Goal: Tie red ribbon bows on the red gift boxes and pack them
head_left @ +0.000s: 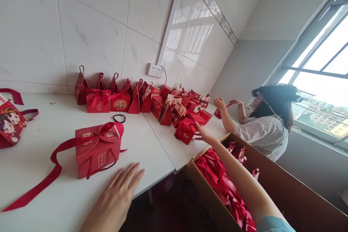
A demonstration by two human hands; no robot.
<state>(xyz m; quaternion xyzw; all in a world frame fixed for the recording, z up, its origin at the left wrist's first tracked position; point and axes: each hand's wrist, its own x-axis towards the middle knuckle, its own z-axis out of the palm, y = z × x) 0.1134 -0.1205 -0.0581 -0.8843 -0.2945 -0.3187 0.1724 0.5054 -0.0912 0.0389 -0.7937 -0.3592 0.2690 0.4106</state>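
Observation:
My left hand (115, 194) rests flat on the white table near its front edge, fingers stretched out, holding nothing. Just beyond it stands a larger red gift box (99, 150) with twisted cord handles and a ribbon on top; one long ribbon tail (56, 165) trails across the table. My right arm reaches over a carton to the far side of the table. There my right hand (203, 134) grips the right side of a small red gift box (185, 132) with a ribbon bow; some of its fingers are partly hidden behind the box.
Several red gift boxes (119, 101) stand along the tiled wall, with more crowded to the right. A cardboard carton (210, 192) filled with red ribboned boxes adjoins the table. Across it, a co-worker (263, 130) handles a red item. A black hair tie (119, 118) lies on the table.

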